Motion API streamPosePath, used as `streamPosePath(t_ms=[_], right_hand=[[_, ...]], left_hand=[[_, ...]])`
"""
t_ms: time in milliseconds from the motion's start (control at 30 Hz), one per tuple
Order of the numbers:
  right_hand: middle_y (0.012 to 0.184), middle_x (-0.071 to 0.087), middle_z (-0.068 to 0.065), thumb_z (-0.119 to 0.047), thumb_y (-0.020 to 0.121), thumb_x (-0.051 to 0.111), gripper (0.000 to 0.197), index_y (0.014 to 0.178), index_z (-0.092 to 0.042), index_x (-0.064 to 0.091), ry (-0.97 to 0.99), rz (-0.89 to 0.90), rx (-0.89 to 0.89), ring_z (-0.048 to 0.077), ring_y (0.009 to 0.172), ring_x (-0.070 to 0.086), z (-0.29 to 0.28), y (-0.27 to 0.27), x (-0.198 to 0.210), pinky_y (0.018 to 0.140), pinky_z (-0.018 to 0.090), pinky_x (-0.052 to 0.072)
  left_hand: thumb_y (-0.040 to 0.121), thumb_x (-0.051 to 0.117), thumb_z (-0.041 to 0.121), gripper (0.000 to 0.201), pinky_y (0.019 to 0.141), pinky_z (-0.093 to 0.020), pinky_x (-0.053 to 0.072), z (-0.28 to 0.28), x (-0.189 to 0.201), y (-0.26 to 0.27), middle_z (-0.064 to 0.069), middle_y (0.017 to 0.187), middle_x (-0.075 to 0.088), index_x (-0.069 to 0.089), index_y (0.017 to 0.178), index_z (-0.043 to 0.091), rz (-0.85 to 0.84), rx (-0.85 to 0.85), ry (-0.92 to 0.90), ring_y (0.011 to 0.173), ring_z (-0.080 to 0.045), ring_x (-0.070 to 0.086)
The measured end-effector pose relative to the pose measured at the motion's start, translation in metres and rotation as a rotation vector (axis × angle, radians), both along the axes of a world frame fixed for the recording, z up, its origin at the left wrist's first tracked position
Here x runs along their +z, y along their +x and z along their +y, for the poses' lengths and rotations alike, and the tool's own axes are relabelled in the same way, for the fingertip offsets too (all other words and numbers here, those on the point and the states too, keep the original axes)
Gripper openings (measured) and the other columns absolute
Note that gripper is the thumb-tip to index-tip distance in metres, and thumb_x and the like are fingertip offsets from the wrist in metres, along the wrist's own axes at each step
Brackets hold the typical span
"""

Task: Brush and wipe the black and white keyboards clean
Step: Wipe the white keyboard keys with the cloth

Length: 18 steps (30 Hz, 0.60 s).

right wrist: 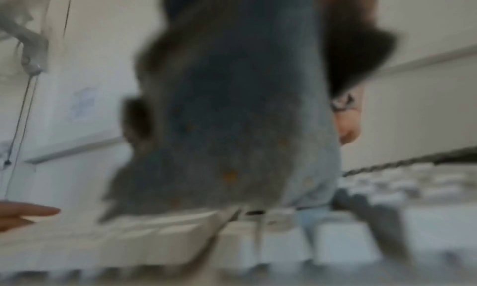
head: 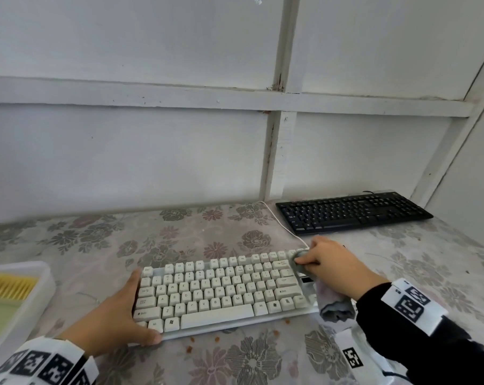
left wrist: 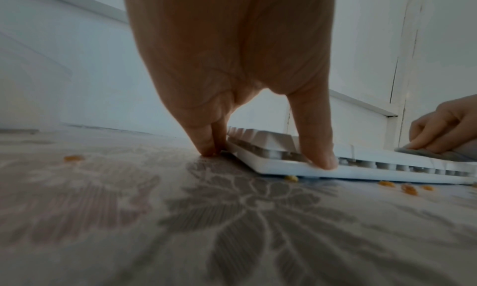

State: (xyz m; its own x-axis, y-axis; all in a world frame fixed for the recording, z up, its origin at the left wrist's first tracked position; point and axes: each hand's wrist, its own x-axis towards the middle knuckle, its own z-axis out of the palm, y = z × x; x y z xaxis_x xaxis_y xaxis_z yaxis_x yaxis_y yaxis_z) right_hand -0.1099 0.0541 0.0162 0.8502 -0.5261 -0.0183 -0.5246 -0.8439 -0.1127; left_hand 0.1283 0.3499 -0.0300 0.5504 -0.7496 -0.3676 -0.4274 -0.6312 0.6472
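Observation:
The white keyboard (head: 221, 293) lies in the middle of the floral table. My left hand (head: 121, 312) braces its left end. The straight fingers (left wrist: 206, 141) lie against the side edge and the thumb (left wrist: 318, 147) presses on the front edge. At the keyboard's far right corner, my right hand (head: 332, 262) grips a grey cloth (head: 302, 262) and presses it on the keys. The cloth's loose end (head: 335, 307) hangs off the right end. In the right wrist view the cloth (right wrist: 232, 127) is a blur filling most of the frame. The black keyboard (head: 352, 215) rests at the back right, untouched.
A clear plastic bin (head: 37, 295) at the left edge holds a brush with yellow bristles (head: 7, 286). Orange crumbs (head: 190, 348) lie on the cloth-covered table before the white keyboard. Its white cable (head: 279, 220) runs back to the wall. White panelled walls close the back and right.

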Motion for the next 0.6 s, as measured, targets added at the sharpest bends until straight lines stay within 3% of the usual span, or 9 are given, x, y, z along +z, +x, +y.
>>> streamPosePath(t_ms=[100,167,233,333,433,533,600], right_hand=[[0.087,0.04,-0.005,-0.031,0.095,0.053,0.024,0.11,-0.026,0.07,-0.012,0.059,-0.038,0.01,0.073,0.044,-0.002,-0.006,-0.003,0.054,0.008,0.023],[0.08,0.039,-0.008,-0.036,0.093,0.054,0.027,0.102,-0.017,0.072,-0.008,0.025,-0.163,0.005,0.065,0.04,-0.017,-0.02,-0.004,0.053,0.012,0.026],[0.083,0.045,-0.004,-0.029,0.091,0.056,0.023,0.094,-0.014,0.074,-0.023,0.02,-0.266,0.006,0.064,0.045,-0.031,-0.034,0.001,0.055,0.014,0.031],[0.077,0.04,-0.01,-0.02,0.091,0.058,0.019,0.096,-0.023,0.076,-0.018,0.005,-0.237,0.0,0.063,0.04,-0.04,-0.045,0.011,0.055,0.012,0.031],[0.082,0.04,-0.009,-0.03,0.092,0.057,0.021,0.107,-0.031,0.072,0.029,-0.018,-0.146,0.0,0.07,0.04,-0.033,-0.042,0.01,0.058,0.012,0.029],[0.084,0.04,-0.009,-0.036,0.093,0.055,0.023,0.108,-0.032,0.071,0.034,-0.018,-0.107,0.003,0.072,0.042,-0.03,-0.039,0.0,0.058,0.013,0.029],[0.079,0.035,-0.012,-0.037,0.093,0.053,0.023,0.107,-0.033,0.071,-0.006,-0.001,-0.133,0.003,0.069,0.04,-0.037,-0.045,-0.002,0.055,0.015,0.028]], left_hand=[[0.03,0.076,0.057,0.151,0.098,-0.022,0.037,0.001,-0.002,0.001,0.007,0.144,0.035,-0.013,0.148,0.025,-0.017,-0.007,-0.01,0.117,-0.009,0.045],[0.031,0.077,0.058,0.15,0.097,-0.022,0.036,0.001,-0.002,0.002,0.007,0.144,0.035,-0.013,0.148,0.025,-0.017,-0.01,-0.006,0.117,-0.009,0.045],[0.032,0.077,0.058,0.15,0.096,-0.021,0.036,0.001,-0.003,0.003,0.008,0.145,0.034,-0.013,0.148,0.025,-0.011,-0.012,-0.006,0.118,-0.008,0.044],[0.032,0.078,0.06,0.15,0.099,-0.024,0.037,0.001,-0.004,0.005,0.01,0.143,0.036,-0.012,0.147,0.028,-0.012,-0.024,-0.024,0.119,-0.008,0.045],[0.029,0.082,0.064,0.151,0.098,-0.025,0.04,0.003,-0.004,0.007,0.013,0.141,0.041,-0.009,0.147,0.033,0.006,-0.03,-0.041,0.117,-0.007,0.049],[0.026,0.081,0.068,0.152,0.092,-0.021,0.042,0.004,-0.001,0.006,0.016,0.137,0.044,-0.006,0.146,0.036,0.03,-0.054,-0.059,0.115,-0.003,0.05],[0.028,0.081,0.069,0.15,0.097,-0.025,0.042,0.004,-0.001,0.006,0.016,0.138,0.044,-0.005,0.146,0.036,0.027,-0.058,-0.061,0.117,-0.004,0.05]])
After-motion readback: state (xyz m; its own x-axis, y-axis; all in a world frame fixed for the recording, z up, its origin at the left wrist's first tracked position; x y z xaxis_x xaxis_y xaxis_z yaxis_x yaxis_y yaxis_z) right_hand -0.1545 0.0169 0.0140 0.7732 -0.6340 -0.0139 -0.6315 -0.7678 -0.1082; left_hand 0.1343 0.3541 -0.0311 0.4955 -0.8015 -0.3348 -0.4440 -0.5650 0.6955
